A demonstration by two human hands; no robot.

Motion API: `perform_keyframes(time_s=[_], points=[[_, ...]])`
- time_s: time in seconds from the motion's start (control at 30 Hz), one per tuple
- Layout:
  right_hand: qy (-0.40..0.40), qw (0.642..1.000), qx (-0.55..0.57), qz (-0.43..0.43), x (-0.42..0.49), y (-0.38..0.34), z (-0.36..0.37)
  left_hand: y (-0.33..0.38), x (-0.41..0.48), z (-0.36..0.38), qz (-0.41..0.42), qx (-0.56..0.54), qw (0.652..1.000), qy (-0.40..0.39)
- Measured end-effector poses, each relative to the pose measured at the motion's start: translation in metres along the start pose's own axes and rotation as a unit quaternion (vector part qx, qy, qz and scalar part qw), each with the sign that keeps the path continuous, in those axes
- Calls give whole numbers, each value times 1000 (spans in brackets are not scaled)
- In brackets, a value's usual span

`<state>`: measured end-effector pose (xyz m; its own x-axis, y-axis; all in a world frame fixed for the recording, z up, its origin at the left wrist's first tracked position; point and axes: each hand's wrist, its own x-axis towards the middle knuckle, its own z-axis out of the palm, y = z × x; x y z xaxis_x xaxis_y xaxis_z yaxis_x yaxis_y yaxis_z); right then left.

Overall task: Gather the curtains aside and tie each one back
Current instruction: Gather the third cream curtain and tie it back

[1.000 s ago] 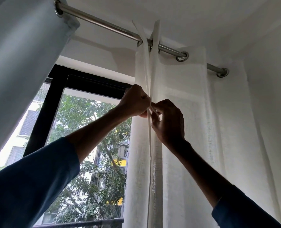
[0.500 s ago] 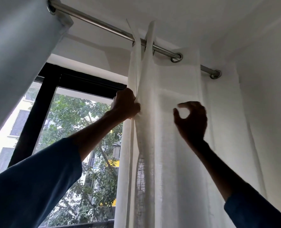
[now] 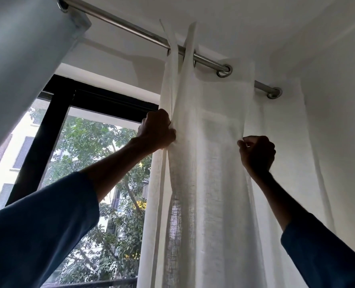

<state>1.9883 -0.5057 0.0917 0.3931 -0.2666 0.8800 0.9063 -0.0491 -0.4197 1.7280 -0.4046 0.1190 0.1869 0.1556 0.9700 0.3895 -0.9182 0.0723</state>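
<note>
My left hand (image 3: pixel 156 129) is clenched on the leading folds of the white curtain (image 3: pixel 209 163), fingers buried in the cloth so that creases fan up from my knuckles. My right hand (image 3: pixel 256 153), well apart from it across one broad panel, is curled with thumb and forefinger nipping a further fold; the fingertips are in shadow and hard to make out. The cloth between my hands is a thin, loosely woven linen, and below my left hand daylight shows its weave.

Above both hands the curtain rises in narrow pleats to a smooth metal rod (image 3: pixel 126 28), threaded through round steel eyelets (image 3: pixel 224 70). Right of my right hand more folds hang against the plain white wall (image 3: pixel 338 100), leaving little room that way. Left of my left hand the black window frame (image 3: pixel 47 129) stands uncovered, with leafy trees (image 3: pixel 101 154) behind the glass.

Further left a smooth grey-blue curtain (image 3: pixel 23 59) hangs from the same rod, cut off by the picture's edge. My blue sleeves (image 3: pixel 37 235) hide the lower corners, and the white curtain's hem is out of view
</note>
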Motion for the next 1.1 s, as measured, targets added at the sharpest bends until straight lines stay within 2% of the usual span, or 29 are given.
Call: perform_keyframes(time_s=[0.13, 0.27, 0.4, 0.5, 0.6, 0.83, 0.93, 1.0, 1.1], points=[[14, 997, -12, -81, -13, -25, 0, -2, -2, -1, 12, 32, 999, 12], [13, 992, -12, -122, -22, -64, 2, -2, -1, 0, 19, 53, 998, 20], [-8, 979, 49, -198, -51, -110, 11, -2, 1, 1, 20, 52, 998, 26], [-10, 971, 51, -232, -59, -136, 19, -3, 2, 2, 33, 68, 997, 35], [-7, 972, 51, -229, -56, -136, 19, -4, 2, 3, 52, 72, 995, 46], [-79, 962, 227, -128, -72, -106, 17, 13, 1, 11, 42, 3, 999, 27], [-80, 954, 268, -107, -72, -98, 16, 23, 0, 16, 26, -14, 1000, 11], [-79, 955, 270, -92, -71, -96, 15, 26, -1, 18, 10, -57, 998, -18], [-71, 958, 259, -98, -72, -93, 14, 30, -4, 21, -35, -178, 982, -54]])
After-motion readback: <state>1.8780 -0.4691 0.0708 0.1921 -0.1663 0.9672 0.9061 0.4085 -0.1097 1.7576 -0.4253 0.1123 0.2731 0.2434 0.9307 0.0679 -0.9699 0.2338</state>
